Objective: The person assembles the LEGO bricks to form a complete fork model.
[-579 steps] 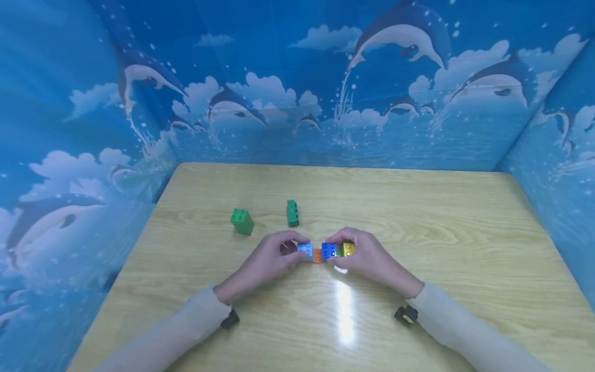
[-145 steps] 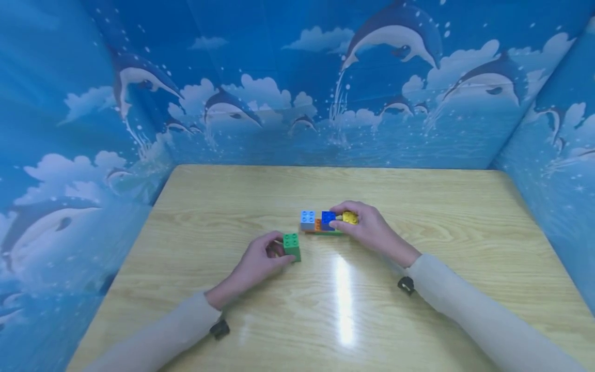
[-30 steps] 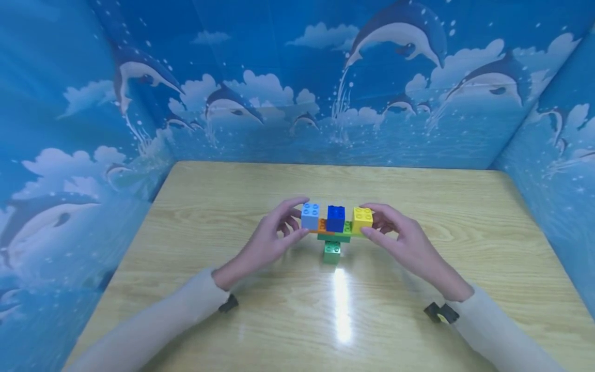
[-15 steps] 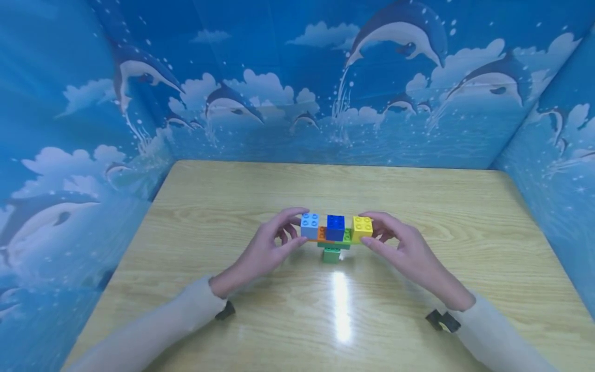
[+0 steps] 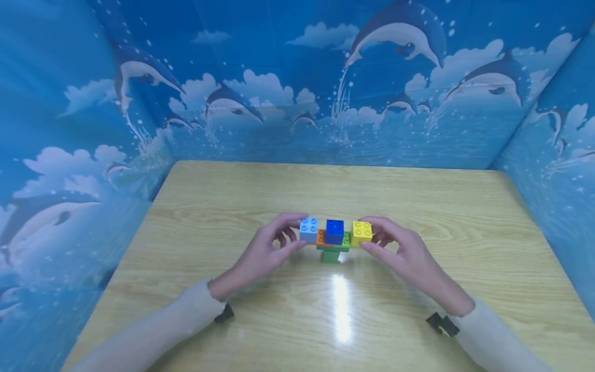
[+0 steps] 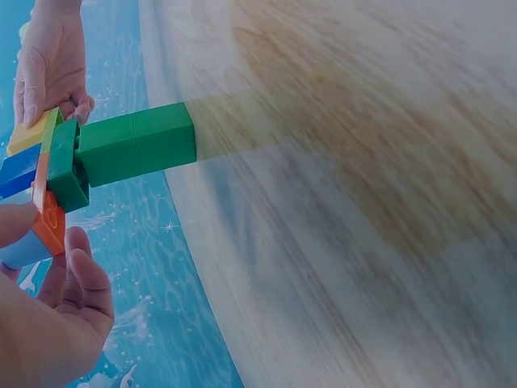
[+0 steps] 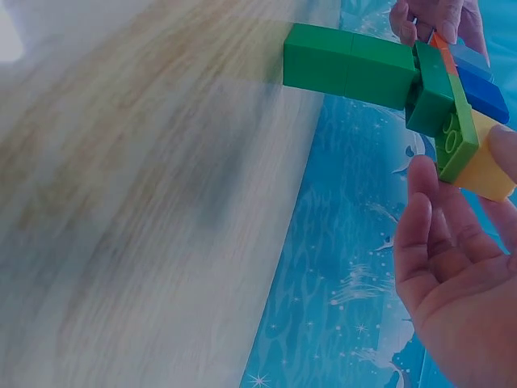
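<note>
In the head view my left hand (image 5: 267, 248) pinches the light blue brick (image 5: 309, 229) at the left end of a row of toy building bricks. At the other end, my right hand (image 5: 409, 256) pinches the yellow brick (image 5: 361, 232). Between them sits a dark blue brick (image 5: 334, 231), over an orange brick (image 6: 53, 222) and a lime green brick (image 7: 457, 137). Beneath these runs a dark green brick (image 7: 430, 90). A green column of two bricks (image 6: 137, 144) stands upright on the table, meeting the dark green brick from below; its studs are hidden.
The wooden table (image 5: 232, 191) carries a bright light reflection in front of the bricks. A blue dolphin-printed curtain (image 5: 288, 129) rises behind the far edge and along both sides. Dark wrist devices (image 5: 442, 324) sit at both sleeves.
Earlier, the green column and dark green brick lay apart from the row. Later both hands took the row's ends; over the last second they lowered it onto the column, covering the column's studs.
</note>
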`<action>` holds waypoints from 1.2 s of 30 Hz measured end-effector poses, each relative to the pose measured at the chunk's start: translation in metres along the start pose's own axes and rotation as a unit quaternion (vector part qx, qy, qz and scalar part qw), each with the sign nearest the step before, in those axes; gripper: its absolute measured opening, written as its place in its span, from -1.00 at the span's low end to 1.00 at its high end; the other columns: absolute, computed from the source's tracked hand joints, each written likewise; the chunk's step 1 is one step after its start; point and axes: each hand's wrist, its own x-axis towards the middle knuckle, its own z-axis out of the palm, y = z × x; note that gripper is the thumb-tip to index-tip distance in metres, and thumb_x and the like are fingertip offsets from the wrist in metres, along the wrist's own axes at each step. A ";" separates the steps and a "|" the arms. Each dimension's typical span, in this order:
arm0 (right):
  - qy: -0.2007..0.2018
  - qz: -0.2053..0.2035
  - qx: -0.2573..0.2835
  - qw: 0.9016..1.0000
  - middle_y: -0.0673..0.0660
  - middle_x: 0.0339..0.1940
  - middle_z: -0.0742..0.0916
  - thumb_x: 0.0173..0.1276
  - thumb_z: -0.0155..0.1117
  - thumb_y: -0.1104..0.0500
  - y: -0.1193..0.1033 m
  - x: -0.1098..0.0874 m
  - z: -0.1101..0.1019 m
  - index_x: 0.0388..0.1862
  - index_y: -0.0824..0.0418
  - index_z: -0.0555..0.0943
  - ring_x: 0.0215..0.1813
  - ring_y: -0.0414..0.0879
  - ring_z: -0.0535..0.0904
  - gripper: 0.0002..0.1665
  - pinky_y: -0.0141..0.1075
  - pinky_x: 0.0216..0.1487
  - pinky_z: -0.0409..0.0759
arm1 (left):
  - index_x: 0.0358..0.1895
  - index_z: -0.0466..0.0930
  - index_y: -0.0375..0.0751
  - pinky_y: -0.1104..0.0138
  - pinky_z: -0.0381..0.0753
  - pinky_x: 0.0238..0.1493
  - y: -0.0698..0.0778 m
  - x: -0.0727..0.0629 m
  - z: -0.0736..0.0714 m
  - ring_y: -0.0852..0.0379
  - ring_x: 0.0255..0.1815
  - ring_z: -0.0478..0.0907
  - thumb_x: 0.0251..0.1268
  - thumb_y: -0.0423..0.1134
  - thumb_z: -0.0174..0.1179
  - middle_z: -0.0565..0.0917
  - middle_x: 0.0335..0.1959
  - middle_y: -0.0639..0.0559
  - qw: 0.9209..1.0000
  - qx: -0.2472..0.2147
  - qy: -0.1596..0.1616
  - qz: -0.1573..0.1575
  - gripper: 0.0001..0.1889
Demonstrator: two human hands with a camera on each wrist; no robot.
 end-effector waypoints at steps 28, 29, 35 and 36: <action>0.008 -0.027 -0.035 0.999 -0.04 0.01 0.79 0.46 0.53 0.31 0.004 -0.008 0.010 0.48 0.15 0.59 -0.15 -0.22 0.70 -0.36 -0.24 -0.14 0.76 | 0.44 0.58 -0.19 0.30 0.70 -0.27 -0.005 -0.006 0.002 0.09 -0.17 0.67 0.34 -0.53 0.48 0.75 0.09 0.02 0.998 0.030 0.010 0.047 -0.38; 0.007 -0.028 -0.041 0.999 -0.04 0.00 0.79 0.47 0.53 0.31 0.004 -0.008 0.010 0.49 0.17 0.57 -0.15 -0.22 0.70 -0.35 -0.24 -0.15 0.76 | 0.44 0.58 -0.20 0.29 0.71 -0.27 -0.005 -0.006 0.002 0.07 -0.15 0.68 0.34 -0.53 0.48 0.75 0.08 0.01 0.998 0.030 0.007 0.048 -0.38; 0.004 -0.044 -0.067 0.997 0.07 0.29 0.72 0.42 0.59 0.24 0.008 -0.009 0.009 0.71 0.11 0.32 0.13 -0.08 0.66 -0.03 -0.21 -0.02 0.75 | 0.52 0.51 -0.16 0.01 0.77 -0.15 -0.007 -0.004 0.000 -0.08 0.09 0.67 0.23 -0.57 0.54 0.70 0.25 0.00 0.997 0.034 0.000 0.074 -0.23; 0.004 -0.049 -0.067 0.997 0.09 0.38 0.67 0.38 0.62 0.23 0.009 -0.009 0.008 0.74 0.10 0.26 0.21 -0.03 0.64 0.05 -0.23 0.02 0.73 | 0.55 0.48 -0.16 -0.03 0.77 -0.14 -0.008 -0.004 0.000 -0.09 0.14 0.66 0.20 -0.59 0.55 0.67 0.30 -0.02 0.996 0.037 0.000 0.087 -0.18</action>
